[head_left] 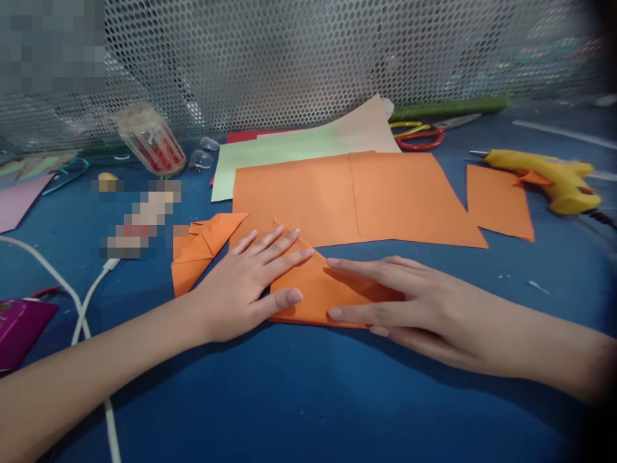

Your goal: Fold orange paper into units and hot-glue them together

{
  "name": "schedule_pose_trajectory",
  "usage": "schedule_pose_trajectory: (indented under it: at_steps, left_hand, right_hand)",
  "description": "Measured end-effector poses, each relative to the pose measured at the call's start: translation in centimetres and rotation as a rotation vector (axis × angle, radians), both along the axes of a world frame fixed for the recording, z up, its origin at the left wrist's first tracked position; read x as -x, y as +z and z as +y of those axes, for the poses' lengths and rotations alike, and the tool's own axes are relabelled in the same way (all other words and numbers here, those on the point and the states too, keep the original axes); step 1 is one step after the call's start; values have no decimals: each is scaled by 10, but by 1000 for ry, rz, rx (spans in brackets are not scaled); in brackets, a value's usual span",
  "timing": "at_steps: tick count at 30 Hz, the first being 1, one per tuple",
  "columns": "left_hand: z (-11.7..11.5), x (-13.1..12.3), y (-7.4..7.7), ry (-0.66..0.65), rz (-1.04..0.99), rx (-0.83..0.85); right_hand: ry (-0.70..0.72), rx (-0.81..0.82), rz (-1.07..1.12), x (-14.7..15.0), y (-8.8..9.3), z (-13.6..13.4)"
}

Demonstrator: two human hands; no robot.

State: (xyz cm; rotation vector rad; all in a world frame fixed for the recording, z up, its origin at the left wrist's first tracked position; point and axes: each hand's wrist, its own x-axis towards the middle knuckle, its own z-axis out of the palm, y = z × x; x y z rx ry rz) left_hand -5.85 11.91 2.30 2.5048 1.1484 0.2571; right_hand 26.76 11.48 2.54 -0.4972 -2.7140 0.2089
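Both hands are working over the folded orange paper (308, 292), which is lying on the blue table (337, 399) right in front of the person. The left hand (255, 276) is resting palm down, fingers slightly spread, its fingertips touching the upper left of the fold and its thumb lying lower down. From the other side, the right hand (424, 302) is reaching across the paper's right end, fingers long and parted wide, the tips touching the sheet near its slanting upper edge and its lower edge. Just beyond the left wrist, a pleated orange paper piece (202, 247) is sitting, creases showing. Behind, a large orange sheet (299, 193) is spreading out, partly covering a pale green sheet (279, 151). Over on the right, a yellow glue gun (535, 170) is lying partly over a small orange paper piece (496, 199), while red-and-yellow-handled scissors (424, 138) are lying farther back. At the far left back, a clear jar (152, 141) is leaning (something red is showing inside), and a white cable (53, 270) is running past the left forearm.
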Motion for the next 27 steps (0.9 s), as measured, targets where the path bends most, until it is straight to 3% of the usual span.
schedule_pose_trajectory:
  at_steps: [6,11,21,27]
  left_hand:
    - [1,-1,-6,-9,57,-63]
    - [1,0,-9,-15,73,-64]
    - [2,-10,13,-11,226,44]
    - [2,-3,-1,-34,146,-31]
  right_hand:
    - [-30,6,-24,0,-1,0]
    - [25,13,-75,-2,-3,4]
    - [69,-179,-153,-1,-2,0]
    - [58,-285,-195,2,-3,-4]
